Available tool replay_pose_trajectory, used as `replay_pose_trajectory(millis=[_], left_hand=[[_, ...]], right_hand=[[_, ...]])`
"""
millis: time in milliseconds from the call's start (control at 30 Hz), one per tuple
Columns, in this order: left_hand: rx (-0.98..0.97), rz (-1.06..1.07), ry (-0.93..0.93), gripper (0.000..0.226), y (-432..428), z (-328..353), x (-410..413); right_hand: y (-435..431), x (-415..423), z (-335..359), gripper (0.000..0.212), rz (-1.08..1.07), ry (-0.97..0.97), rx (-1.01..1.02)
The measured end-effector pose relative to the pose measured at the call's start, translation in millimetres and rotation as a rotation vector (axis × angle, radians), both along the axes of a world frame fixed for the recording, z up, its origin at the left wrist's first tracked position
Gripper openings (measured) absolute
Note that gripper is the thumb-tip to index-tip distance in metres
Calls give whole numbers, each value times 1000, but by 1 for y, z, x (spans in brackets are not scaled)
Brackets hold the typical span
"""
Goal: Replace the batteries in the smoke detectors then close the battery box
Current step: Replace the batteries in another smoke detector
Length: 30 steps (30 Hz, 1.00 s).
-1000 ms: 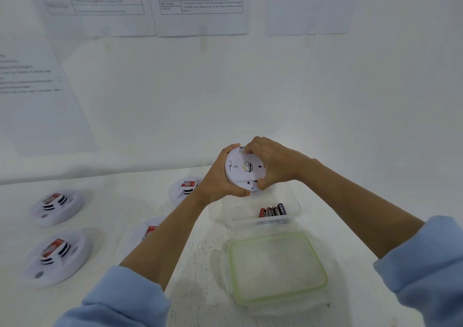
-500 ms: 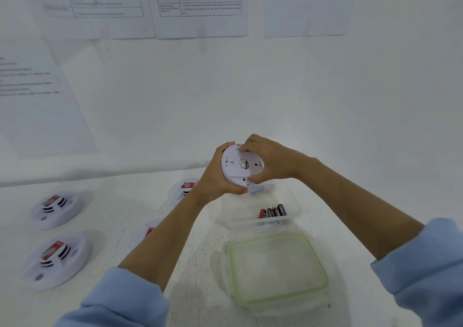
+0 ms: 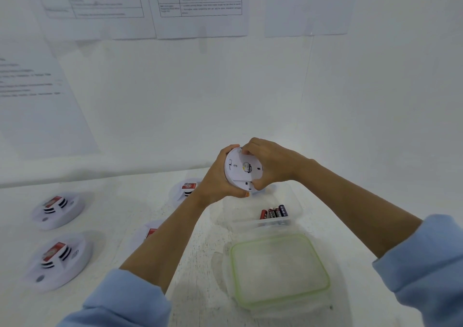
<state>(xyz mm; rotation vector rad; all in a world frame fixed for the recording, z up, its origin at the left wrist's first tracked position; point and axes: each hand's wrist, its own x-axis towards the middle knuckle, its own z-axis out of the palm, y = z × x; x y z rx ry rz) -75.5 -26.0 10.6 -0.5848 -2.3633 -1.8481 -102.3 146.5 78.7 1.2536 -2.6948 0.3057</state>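
A white round smoke detector point(image 3: 240, 170) is held up above the table, its back side facing me. My left hand point(image 3: 216, 181) cups its left rim and underside. My right hand point(image 3: 270, 164) grips its right rim, fingertips on the top and bottom edges. Below the hands stands the clear battery box point(image 3: 292, 217) without its lid, with several batteries point(image 3: 274, 212) lying in it. Its green-rimmed lid point(image 3: 278, 269) lies flat on the table in front of the box.
Two smoke detectors point(image 3: 59, 210) point(image 3: 59, 260) lie face up at the left. Another detector point(image 3: 186, 189) sits behind my left wrist, and one more detector point(image 3: 147, 232) is partly hidden under my left forearm. Printed sheets point(image 3: 200, 3) hang on the white wall behind.
The detector has turned a little between my hands and shifted slightly left and up; both hands keep their hold on it.
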Motion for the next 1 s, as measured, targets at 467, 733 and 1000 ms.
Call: replay_pose_trajectory(millis=[467, 733, 1000], left_hand=[[26, 12, 30, 96, 5, 2, 1], [22, 33, 65, 98, 3, 6, 3], [43, 25, 85, 97, 4, 8, 2]], right_hand=[[3, 0, -1, 69, -40, -69, -60], [8, -1, 0, 71, 27, -1, -121], [10, -3, 5, 79, 21, -35, -49]])
